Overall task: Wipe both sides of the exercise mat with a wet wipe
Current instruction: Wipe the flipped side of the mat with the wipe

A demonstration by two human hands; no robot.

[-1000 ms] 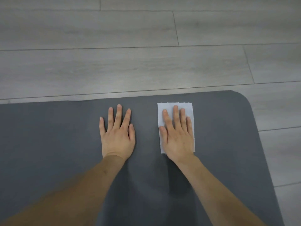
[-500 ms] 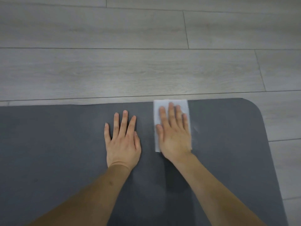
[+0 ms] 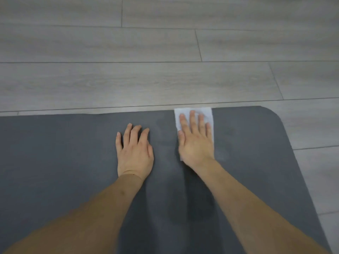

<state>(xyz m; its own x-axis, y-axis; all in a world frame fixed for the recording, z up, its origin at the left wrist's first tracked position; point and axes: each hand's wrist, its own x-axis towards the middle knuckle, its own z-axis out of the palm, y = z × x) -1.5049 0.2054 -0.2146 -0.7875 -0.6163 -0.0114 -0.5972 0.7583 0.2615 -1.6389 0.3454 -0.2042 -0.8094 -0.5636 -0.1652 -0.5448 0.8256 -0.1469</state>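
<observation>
Dark grey exercise mat (image 3: 55,162) lies flat on a pale grey plank floor (image 3: 165,79). Its far edge runs across the view; the far right corner is rounded and in sight. The mat runs out of view at the left and at the bottom.

Right hand (image 3: 196,142) — palm down on a white wet wipe (image 3: 207,114), fingers (image 3: 192,120) straight and close together, pressing the wipe flat against the mat. Nothing is curled or pinched; the hand lies released on top of the wipe. The wipe is a rectangle, long side pointing away from the person. Its far edge sits right at the mat's far edge, and whether it overlaps onto the floor cannot be told. The near end of the wipe shows as a thin white strip beside the heel of the hand. The wipe is right of the mat's visible middle, well short of the rounded corner.

Left hand (image 3: 134,153) — palm down on bare mat, just left of the right hand and apart from it, holding nothing. Its fingers are lightly bent at the knuckles, tips touching the mat, not clenched.

Both bare forearms reach in from the bottom of the view. A faint lighter streak shows on the mat between the two hands, and another just right of the right wrist.
</observation>
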